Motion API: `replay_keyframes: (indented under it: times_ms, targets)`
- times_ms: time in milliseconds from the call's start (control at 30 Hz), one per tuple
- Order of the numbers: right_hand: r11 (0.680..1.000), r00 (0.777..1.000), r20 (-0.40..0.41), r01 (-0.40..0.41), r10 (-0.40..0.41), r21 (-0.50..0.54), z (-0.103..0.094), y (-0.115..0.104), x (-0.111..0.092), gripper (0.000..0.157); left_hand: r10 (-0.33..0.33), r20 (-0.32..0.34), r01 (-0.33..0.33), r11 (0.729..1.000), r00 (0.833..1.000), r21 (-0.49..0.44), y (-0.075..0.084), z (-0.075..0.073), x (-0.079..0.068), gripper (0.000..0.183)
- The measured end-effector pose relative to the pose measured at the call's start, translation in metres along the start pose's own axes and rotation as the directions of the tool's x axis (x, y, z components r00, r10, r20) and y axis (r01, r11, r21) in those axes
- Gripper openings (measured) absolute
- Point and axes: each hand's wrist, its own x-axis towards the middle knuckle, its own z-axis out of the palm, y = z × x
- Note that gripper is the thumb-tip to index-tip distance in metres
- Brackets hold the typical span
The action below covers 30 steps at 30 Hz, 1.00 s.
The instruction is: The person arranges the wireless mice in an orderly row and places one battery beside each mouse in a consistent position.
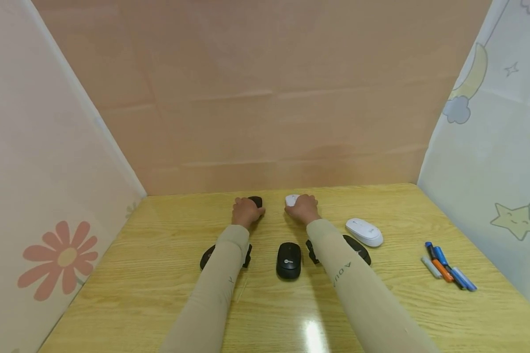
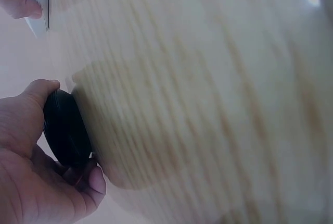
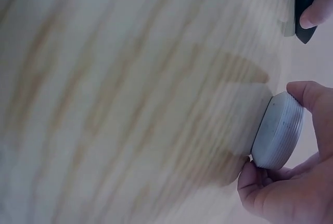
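At the far side of the table, my left hand (image 1: 246, 212) grips a black computer mouse (image 1: 256, 201) between thumb and fingers. In the left wrist view that black mouse (image 2: 65, 127) is held by its sides, close over the wood. To the right, my right hand (image 1: 304, 209) holds a white mouse (image 1: 291, 200) the same way. The right wrist view shows the white mouse (image 3: 279, 130) pinched at both sides, its underside near the tabletop. Both palms partly cover the mice in the head view.
A black mouse (image 1: 289, 261) lies between the forearms. Two more dark mice, one (image 1: 206, 256) by the left sleeve and one (image 1: 357, 249) by the right, are partly hidden. Another white mouse (image 1: 364, 232) and several markers (image 1: 446, 264) lie on the right. A brown backdrop (image 1: 265, 122) closes the back.
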Motion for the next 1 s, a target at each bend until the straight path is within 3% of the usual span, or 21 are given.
replay_keyframes:
  times_ms: [500, 1000]
  targets:
    - [0.999, 0.995, 0.092, -0.030, 0.033, -0.038, -0.0015, -0.0041, -0.0039, 0.065, 0.006, -0.001, -0.006, 1.000, 1.000, 0.026, -0.0027, 0.0023, 0.0040, 0.071]
    - [0.999, 0.994, 0.102, -0.035, 0.039, -0.042, -0.0030, -0.0025, -0.0038, 0.060, 0.006, 0.009, -0.007, 0.999, 1.000, 0.035, -0.0015, 0.0009, 0.0035, 0.072]
